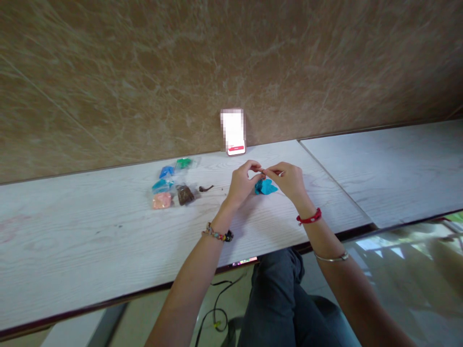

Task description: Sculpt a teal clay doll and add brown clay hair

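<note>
My left hand and my right hand meet over the bench, fingertips nearly touching. Both are closed in a pinch at the same spot; whatever small piece sits between the fingertips is too small to make out. Just below them lies a turquoise clay shape with pointed, leaf-like edges, its left part partly covered by my left fingers. A thin dark brown strip of clay rests to the left, beside a bag of brown clay.
Bags of peach clay, light blue clay, blue clay and green clay are grouped at left. A phone with a lit screen leans on the marbled wall. The white bench ends near my knees.
</note>
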`<state>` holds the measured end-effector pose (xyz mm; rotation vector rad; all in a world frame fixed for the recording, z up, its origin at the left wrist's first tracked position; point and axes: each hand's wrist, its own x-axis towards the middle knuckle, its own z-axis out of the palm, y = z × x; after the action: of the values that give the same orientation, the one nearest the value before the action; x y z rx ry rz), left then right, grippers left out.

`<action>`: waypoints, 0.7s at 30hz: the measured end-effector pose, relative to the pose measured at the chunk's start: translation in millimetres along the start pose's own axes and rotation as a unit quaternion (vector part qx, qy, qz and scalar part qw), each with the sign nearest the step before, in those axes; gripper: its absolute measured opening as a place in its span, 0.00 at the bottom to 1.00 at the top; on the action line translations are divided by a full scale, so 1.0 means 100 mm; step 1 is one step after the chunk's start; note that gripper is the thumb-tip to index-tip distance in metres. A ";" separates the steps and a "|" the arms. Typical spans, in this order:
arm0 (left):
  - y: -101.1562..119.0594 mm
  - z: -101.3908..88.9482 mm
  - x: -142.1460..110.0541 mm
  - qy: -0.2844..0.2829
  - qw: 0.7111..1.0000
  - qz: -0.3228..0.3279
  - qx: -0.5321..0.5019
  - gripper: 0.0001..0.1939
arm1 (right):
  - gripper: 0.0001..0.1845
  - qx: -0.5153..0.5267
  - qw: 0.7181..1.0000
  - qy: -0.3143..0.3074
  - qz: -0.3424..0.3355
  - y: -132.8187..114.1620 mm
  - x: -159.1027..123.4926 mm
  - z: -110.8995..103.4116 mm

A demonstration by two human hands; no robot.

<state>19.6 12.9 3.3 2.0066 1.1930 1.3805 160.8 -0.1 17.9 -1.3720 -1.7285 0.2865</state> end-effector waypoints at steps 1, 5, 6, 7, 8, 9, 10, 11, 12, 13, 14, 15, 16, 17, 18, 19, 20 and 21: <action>0.00 0.00 0.00 0.001 1.000 0.002 0.004 0.10 | 0.09 -0.002 1.000 0.001 -0.002 -0.01 0.01 0.01; 0.00 0.00 0.00 0.004 1.000 0.002 0.012 0.10 | 0.09 -0.015 1.000 0.000 -0.007 0.01 0.03 0.02; 0.00 0.00 0.00 0.004 1.000 0.000 0.010 0.10 | 0.09 -0.018 1.000 0.002 -0.004 0.02 0.03 0.02; 0.00 0.00 0.00 0.002 1.000 -0.002 0.008 0.11 | 0.11 -0.019 1.000 0.008 -0.001 0.03 0.02 0.01; -0.01 0.00 0.00 -0.002 1.000 -0.006 0.005 0.12 | 0.11 -0.016 1.000 0.017 -0.003 0.05 0.01 0.01; -0.01 0.00 0.00 -0.007 1.000 -0.008 0.003 0.12 | 0.12 -0.011 1.000 0.026 -0.010 0.06 -0.01 0.00; -0.01 -0.01 0.00 -0.013 1.000 -0.010 0.002 0.13 | 0.11 -0.002 0.999 0.033 -0.024 0.07 -0.03 -0.01; -0.02 -0.01 0.00 -0.022 1.000 -0.010 0.000 0.14 | 0.10 0.007 0.998 0.038 -0.043 0.08 -0.06 -0.01; -0.02 -0.01 0.00 -0.032 0.999 -0.009 -0.003 0.14 | 0.09 0.016 0.997 0.040 -0.064 0.09 -0.08 -0.01; -0.03 -0.02 0.01 -0.042 0.999 -0.008 -0.008 0.15 | 0.08 0.021 0.996 0.039 -0.083 0.10 -0.11 -0.01; -0.04 -0.03 0.01 -0.053 0.998 -0.008 -0.012 0.15 | 0.08 0.024 0.994 0.039 -0.099 0.10 -0.13 0.00; -0.04 -0.03 0.01 -0.062 0.998 -0.009 -0.016 0.15 | 0.08 0.025 0.993 0.039 -0.110 0.10 -0.14 0.00; -0.05 -0.04 0.02 -0.069 0.997 -0.010 -0.018 0.14 | 0.08 0.025 0.992 0.040 -0.119 0.10 -0.15 0.02; -0.06 -0.04 0.03 -0.072 0.997 -0.011 -0.018 0.13 | 0.08 0.025 0.991 0.041 -0.124 0.10 -0.16 0.03; -0.07 -0.05 0.03 -0.073 0.997 -0.012 -0.017 0.11 | 0.08 0.023 0.991 0.041 -0.127 0.10 -0.16 0.04; -0.08 -0.05 0.04 -0.072 0.997 -0.012 -0.015 0.10 | 0.07 0.021 0.990 0.043 -0.129 0.10 -0.15 0.05; -0.09 -0.04 0.05 -0.070 0.997 -0.011 -0.013 0.09 | 0.07 0.019 0.990 0.045 -0.131 0.10 -0.15 0.06; -0.09 -0.04 0.05 -0.069 0.998 -0.011 -0.012 0.08 | 0.07 0.016 0.990 0.047 -0.133 0.10 -0.15 0.06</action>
<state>12.9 21.5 0.8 2.0290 1.1285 1.2198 162.6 -7.3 1.0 -1.0991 -1.7948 0.0992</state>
